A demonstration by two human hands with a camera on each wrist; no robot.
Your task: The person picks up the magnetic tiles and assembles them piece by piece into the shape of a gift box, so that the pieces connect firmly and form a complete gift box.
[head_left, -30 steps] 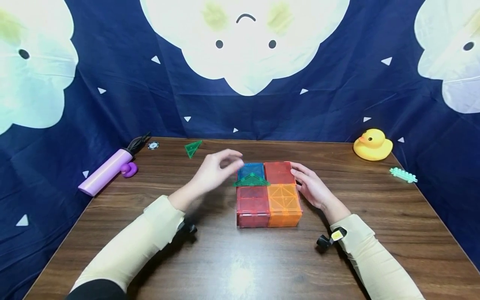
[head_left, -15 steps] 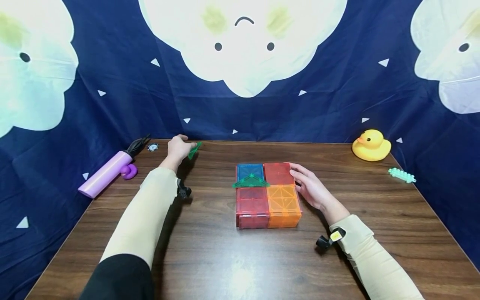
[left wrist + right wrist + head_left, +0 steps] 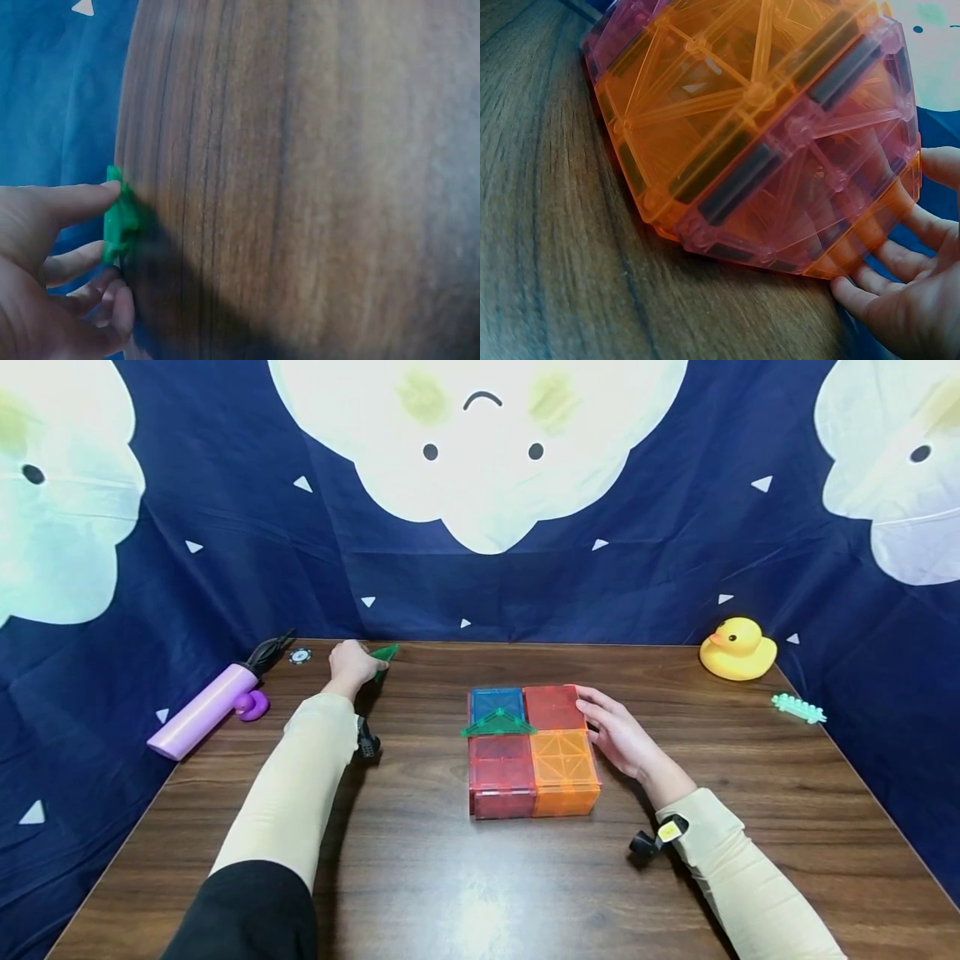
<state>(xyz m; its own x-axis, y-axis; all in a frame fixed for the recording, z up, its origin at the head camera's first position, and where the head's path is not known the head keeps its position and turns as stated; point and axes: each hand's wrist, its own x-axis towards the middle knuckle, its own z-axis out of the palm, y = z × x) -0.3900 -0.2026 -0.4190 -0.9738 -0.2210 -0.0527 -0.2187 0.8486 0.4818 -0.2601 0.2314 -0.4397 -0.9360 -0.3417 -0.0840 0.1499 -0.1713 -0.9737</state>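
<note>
While left fingers pinch one of two green triangles, right fingers lie straight.

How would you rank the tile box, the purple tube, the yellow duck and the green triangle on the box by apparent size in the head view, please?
1. Tile box, largest.
2. Purple tube.
3. Yellow duck.
4. Green triangle on the box, though the duck sits farther back, so these last two are unsure.

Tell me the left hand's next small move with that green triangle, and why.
Probably lift the green triangle and carry it toward the tile block. The left hand pinches it at the table's far edge; another triangle already lies on the block, which the right hand steadies.
</note>
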